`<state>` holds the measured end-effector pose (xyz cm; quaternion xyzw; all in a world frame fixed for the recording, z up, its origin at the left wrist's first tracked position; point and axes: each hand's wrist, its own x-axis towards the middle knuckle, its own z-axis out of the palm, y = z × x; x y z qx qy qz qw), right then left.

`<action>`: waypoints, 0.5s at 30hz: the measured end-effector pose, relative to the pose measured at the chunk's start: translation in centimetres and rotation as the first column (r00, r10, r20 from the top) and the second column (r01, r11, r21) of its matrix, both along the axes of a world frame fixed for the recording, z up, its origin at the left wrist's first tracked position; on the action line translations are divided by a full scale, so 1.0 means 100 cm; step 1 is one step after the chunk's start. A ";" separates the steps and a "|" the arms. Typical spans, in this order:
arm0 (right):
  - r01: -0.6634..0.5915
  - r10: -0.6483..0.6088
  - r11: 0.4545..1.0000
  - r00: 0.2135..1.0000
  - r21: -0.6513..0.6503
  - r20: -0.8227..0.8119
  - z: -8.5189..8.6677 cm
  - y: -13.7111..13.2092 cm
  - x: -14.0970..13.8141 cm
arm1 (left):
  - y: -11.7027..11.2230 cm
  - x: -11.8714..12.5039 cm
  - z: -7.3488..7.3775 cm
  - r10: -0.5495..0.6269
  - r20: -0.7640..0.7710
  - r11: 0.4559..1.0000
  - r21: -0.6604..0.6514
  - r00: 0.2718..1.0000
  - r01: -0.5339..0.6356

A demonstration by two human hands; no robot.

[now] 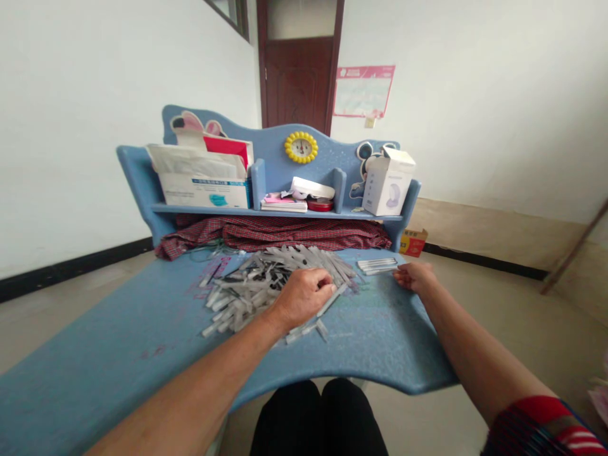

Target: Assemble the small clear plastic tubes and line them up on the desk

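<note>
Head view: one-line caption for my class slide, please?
Left hand at a heap of slim, whitish, translucent strips, right hand at a small row of similar strips, on a blue desk.

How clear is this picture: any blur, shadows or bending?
Head view: a soft shadow darkens the blue painted desk beside the bare right forearm; the heap of pale, thin, plastic-looking strips looks smeared; small print on the white cardboard box is unreadable; the desk's stretched left end suggests wide-angle distortion.

Below 1 flower-rimmed clock (301,147), a shelf (349,213) holds 1 face-mask box (204,193), above red plaid cloth (285,233).
</note>
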<state>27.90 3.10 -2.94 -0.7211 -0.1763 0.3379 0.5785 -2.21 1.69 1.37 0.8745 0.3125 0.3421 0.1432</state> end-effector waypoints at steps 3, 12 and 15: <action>-0.028 0.031 0.997 0.999 -0.066 0.042 -0.001 -0.002 -0.004 | 0.002 -0.001 0.001 0.012 0.000 1.000 0.007 1.000 -0.012; -0.240 0.244 0.969 0.909 -0.054 0.338 0.005 -0.015 -0.028 | 0.005 -0.003 0.002 0.018 -0.051 1.000 -0.018 0.999 -0.019; -0.474 0.453 0.878 0.786 -0.059 0.421 0.009 -0.024 -0.050 | 0.006 -0.003 0.001 0.023 -0.074 1.000 -0.016 0.997 -0.024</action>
